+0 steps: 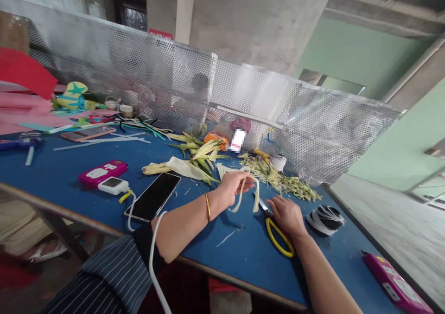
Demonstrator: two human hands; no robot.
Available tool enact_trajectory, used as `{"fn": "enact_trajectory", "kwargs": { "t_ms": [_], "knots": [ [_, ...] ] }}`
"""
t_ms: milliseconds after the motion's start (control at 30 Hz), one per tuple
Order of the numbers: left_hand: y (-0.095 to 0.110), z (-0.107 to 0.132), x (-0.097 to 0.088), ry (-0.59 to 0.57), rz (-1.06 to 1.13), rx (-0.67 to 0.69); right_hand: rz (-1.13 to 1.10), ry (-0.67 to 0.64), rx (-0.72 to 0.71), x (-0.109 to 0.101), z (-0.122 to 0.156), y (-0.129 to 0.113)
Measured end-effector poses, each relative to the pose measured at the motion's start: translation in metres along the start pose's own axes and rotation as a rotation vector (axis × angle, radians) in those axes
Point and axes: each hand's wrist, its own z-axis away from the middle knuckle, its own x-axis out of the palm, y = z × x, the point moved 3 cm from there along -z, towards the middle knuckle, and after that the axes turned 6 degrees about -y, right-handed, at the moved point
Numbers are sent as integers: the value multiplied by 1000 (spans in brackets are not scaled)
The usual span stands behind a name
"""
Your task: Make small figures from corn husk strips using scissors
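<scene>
My left hand (236, 184), with a gold bangle on the wrist, is closed around pale corn husk strips (256, 195). Their ends hang down and curl below the fingers. To its right, my right hand (287, 214) has its fingers curled at the middle of the yellow-handled scissors (280, 240), low over the blue table. The blades point away from me toward the husk strips. Part of the right hand's grip is hidden under the hand. Just behind the left hand lie whole corn husks (189, 168). A heap of shredded husk (283, 179) sits beyond the right hand.
Left of my arm lie a black phone (155, 195) and a magenta device (103, 172). A white cable (155, 258) crosses my left forearm. To the right are a black spool (325, 221) and another magenta device (396, 281). A perforated metal screen (250, 96) borders the table's back.
</scene>
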Motion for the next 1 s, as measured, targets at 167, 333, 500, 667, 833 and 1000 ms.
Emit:
{"fn": "enact_trajectory", "kwargs": {
  "t_ms": [167,333,500,667,833,1000],
  "knots": [
    [1,-6,-5,28,-11,11,-16,0,7,2,-1,2],
    [-4,-9,-7,27,-37,-6,-37,-11,36,3,0,4],
    [-8,-10,-8,14,-69,-11,-57,-4,41,0,-1,0],
    [-7,-10,-9,4,-90,1,-77,5,31,-2,-4,-3],
    [-6,-13,-10,6,-98,0,-100,-11,21,-1,-5,-5],
    [-8,-14,-10,-2,-109,-14,-118,-27,30,0,-6,-6]
  ]
}}
